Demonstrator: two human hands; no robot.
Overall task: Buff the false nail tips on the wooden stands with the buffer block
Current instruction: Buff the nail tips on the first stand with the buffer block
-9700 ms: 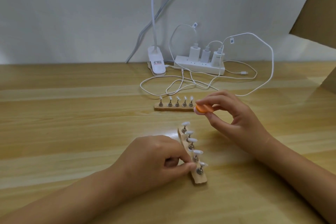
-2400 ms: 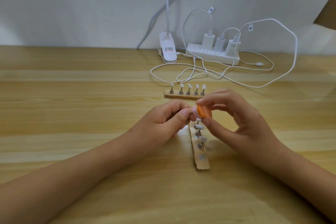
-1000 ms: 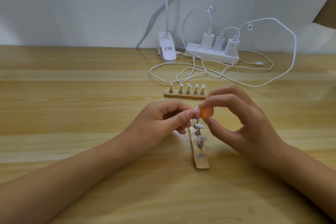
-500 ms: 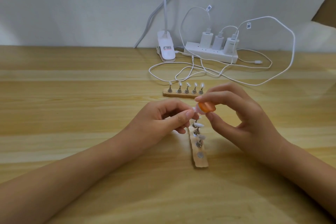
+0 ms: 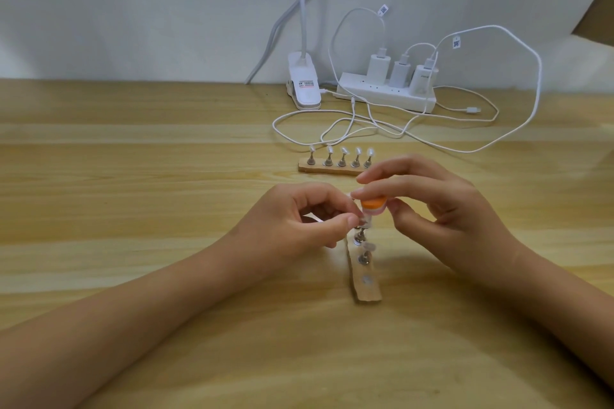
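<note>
My right hand (image 5: 442, 212) pinches a small orange and pink buffer block (image 5: 473, 206) between thumb and forefinger, pressed onto a nail tip. My left hand (image 5: 299, 222) pinches the metal holder (image 5: 362, 221) of that tip, lifted off the near wooden stand (image 5: 365, 279). That stand lies lengthwise below my hands, with a bare magnet spot (image 5: 366, 280) at its near end and further tips on holders above it. A second wooden stand (image 5: 332, 169) with several nail tips lies crosswise behind my hands.
A white power strip (image 5: 385, 96) with three chargers sits at the back by the wall. Loose white cables (image 5: 349, 123) loop across the table behind the far stand. A white lamp clamp (image 5: 304, 86) stands left of the strip. The wooden table (image 5: 133, 196) spreads to the left.
The buffer block has tipped from facing sideways to lying flat over the nail tip. Both hands stayed close together above the near stand, which has one holder gone from its near end.
</note>
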